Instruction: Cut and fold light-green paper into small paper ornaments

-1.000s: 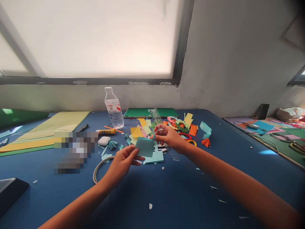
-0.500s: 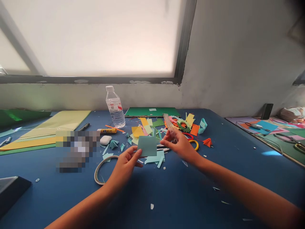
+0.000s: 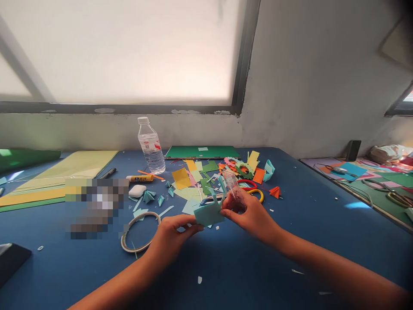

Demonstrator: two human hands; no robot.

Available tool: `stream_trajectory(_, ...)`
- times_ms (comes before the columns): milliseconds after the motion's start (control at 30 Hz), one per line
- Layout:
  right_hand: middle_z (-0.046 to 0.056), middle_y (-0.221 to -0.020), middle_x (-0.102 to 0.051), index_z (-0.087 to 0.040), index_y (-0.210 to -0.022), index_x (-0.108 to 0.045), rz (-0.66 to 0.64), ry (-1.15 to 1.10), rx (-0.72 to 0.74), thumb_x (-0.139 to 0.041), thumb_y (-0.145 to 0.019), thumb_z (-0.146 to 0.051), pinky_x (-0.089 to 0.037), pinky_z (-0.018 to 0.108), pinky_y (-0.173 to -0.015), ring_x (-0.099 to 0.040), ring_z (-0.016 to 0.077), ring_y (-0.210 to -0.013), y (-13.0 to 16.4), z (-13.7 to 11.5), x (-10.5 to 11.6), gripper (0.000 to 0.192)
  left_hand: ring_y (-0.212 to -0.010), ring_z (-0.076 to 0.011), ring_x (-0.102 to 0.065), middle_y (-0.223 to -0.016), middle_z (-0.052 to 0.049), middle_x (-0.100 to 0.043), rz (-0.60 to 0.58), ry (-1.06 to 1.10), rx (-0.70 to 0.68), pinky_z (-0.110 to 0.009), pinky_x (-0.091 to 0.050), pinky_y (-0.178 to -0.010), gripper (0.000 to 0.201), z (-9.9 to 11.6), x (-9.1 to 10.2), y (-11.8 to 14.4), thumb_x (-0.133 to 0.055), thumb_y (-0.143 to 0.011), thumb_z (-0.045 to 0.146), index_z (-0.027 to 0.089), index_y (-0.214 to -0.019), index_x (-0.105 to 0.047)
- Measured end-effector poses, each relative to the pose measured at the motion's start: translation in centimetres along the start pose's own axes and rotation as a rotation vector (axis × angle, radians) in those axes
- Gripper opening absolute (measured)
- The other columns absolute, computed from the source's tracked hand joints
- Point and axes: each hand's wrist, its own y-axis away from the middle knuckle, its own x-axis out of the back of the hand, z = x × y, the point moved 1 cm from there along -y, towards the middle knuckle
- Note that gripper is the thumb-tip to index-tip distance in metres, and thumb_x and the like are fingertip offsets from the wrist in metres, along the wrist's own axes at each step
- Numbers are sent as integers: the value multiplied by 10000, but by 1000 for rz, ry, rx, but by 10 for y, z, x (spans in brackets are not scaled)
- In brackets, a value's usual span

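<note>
Left hand point(image 3: 177, 234) pinches a tilted light-blue square of paper point(image 3: 209, 216) above the dark-blue tabletop point(image 3: 232, 271). Right hand point(image 3: 250, 211) grips a clear plastic ruler point(image 3: 229, 180), fingers near the paper's right edge. Left: pale tape ring point(image 3: 123, 239) (lying flat). Farther left: clear plastic water bottle point(image 3: 151, 150), standing. Far right: orange folded-paper piece point(image 3: 275, 192).

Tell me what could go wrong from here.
1. The right hand holds the clear ruler close to the blue paper in the left hand; a slip might crease the paper.
2. The tape roll lies near the left hand and could get nudged.
3. The scissors near the right hand could be knocked.
</note>
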Motion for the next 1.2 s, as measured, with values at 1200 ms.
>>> stream_trajectory(1200,-20,-650,-607,-148,-769,-645,-244,-265,-376,-756,-598,-391,-435,249,-616,-559,130,-613,3,41,-21,317,-669,-179,-571,-714,-31,-648,-117,-164,-62,-252,-430,-623,183,-17,-5,-5,-572,-766,258,195,-729,-740)
